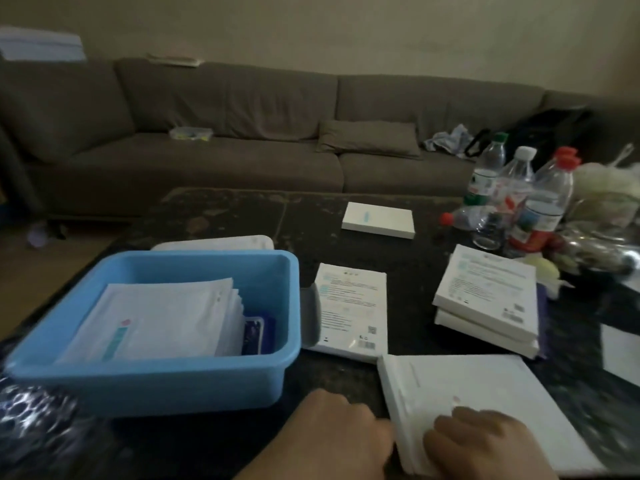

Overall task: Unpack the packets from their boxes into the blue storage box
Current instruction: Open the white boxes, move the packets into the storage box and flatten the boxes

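The blue storage box stands at the front left of the dark table and holds a leaning stack of white packets. A thick white bundle of packets lies at the front right. My left hand grips its left edge, and my right hand lies on top of it with fingers curled over the stack. An opened white box lies just right of the blue box. Two stacked white boxes sit further right. Another white box lies at the far middle.
Several plastic bottles and clutter crowd the table's back right corner. A white lid lies behind the blue box. A brown sofa runs along the far side. Shiny plastic wrap sits at the front left.
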Demonstrator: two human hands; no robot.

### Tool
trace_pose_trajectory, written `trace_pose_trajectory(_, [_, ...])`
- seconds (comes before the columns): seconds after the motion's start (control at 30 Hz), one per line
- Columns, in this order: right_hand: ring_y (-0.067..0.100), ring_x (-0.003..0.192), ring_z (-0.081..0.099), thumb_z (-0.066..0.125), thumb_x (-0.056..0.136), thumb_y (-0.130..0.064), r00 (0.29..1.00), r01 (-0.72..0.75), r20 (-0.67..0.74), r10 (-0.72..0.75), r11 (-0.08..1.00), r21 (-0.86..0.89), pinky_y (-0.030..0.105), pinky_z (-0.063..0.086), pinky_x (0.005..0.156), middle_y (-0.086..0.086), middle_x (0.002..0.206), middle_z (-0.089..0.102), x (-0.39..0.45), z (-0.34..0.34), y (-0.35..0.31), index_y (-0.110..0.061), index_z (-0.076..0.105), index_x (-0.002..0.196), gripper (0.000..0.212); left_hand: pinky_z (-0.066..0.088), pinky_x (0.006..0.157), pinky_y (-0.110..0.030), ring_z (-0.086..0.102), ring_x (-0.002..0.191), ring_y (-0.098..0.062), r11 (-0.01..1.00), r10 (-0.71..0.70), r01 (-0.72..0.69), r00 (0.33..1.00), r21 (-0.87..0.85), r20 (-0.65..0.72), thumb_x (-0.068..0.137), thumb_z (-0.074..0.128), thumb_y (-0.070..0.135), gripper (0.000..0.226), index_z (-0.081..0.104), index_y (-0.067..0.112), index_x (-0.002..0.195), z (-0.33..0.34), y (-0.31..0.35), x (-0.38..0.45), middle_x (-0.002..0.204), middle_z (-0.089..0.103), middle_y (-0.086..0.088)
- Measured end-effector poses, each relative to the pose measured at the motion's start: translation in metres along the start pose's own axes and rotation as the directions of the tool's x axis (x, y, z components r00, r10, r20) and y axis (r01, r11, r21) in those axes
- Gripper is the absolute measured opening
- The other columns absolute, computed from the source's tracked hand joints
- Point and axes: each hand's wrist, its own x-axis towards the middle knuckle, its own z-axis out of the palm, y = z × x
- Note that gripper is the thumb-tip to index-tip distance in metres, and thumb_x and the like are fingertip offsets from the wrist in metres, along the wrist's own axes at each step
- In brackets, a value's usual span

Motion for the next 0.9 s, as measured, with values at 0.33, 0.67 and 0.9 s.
trace_pose_trajectory(0.33, [0.012,0.041,0.045,0.037,0.095,-0.045,0.906,-0.183,-0.38,0.184,0.982,0.039,0.018,0.036,0.039,-0.008,0.046,0.047,-0.009,0.018,-0.01,-0.022,0.048,0.045,0.057,0.055,0.067,-0.022,0.063,0.06,0.0,0.522,-0.362,0.091,0.924,-0.848,-0.123,0.08,0.067,0.038,0.014,0.074,0.026,0.08,0.021,0.001,0.026,0.063,0.069,0.011])
trace_pose_trajectory(0.67, [0.013,0.04,0.042,0.047,0.092,-0.036,0.848,-0.187,-0.489,0.204,0.979,0.083,0.022,0.037,0.037,-0.004,0.045,0.045,-0.017,0.019,-0.022,-0.017,0.044,0.042,0.054,0.059,0.079,-0.039,0.072,0.074,-0.008,0.433,-0.384,0.102,0.92,-0.896,-0.08,0.072,0.064,0.029,0.019,0.076,0.017,0.08,0.022,0.02,0.04,0.076,0.076,0.002])
trace_pose_trajectory(0.9, [0.014,0.039,0.043,0.057,0.085,-0.03,0.845,-0.193,-0.489,0.217,0.976,0.1,0.023,0.039,0.037,-0.004,0.044,0.045,-0.02,0.019,-0.021,-0.016,0.045,0.041,0.047,0.06,0.079,-0.04,0.073,0.08,-0.011,0.329,-0.378,0.109,0.925,-0.938,-0.025,0.072,0.068,0.029,0.017,0.078,0.022,0.085,0.024,0.024,0.042,0.08,0.077,0.005])
